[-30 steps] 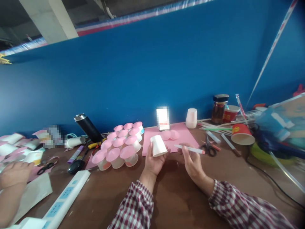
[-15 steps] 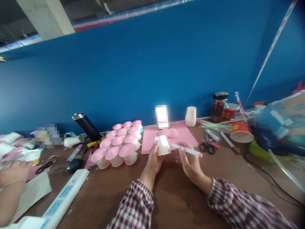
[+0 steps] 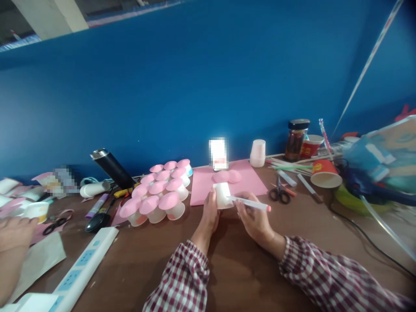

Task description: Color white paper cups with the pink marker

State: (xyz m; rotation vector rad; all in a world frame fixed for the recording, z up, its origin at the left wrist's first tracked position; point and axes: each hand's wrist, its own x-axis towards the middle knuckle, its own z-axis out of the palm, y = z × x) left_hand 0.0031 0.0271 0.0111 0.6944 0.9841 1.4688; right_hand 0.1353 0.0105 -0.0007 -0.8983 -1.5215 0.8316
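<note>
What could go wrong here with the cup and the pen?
The left hand grips the thin cup in the air, so pen pressure from the right hand might dent it or smear the line. A slip could also mark the pink sheet behind.

On the surface (image 3: 227,268), the cluster of capped cups (image 3: 157,195) lies left of the paper sheet (image 3: 250,182). Scissors (image 3: 278,191) lie right of the sheet, a tipped cup (image 3: 323,174) farther right. The jar (image 3: 295,139) stands far right by the wall. A power strip (image 3: 78,273) lies near left.
</note>
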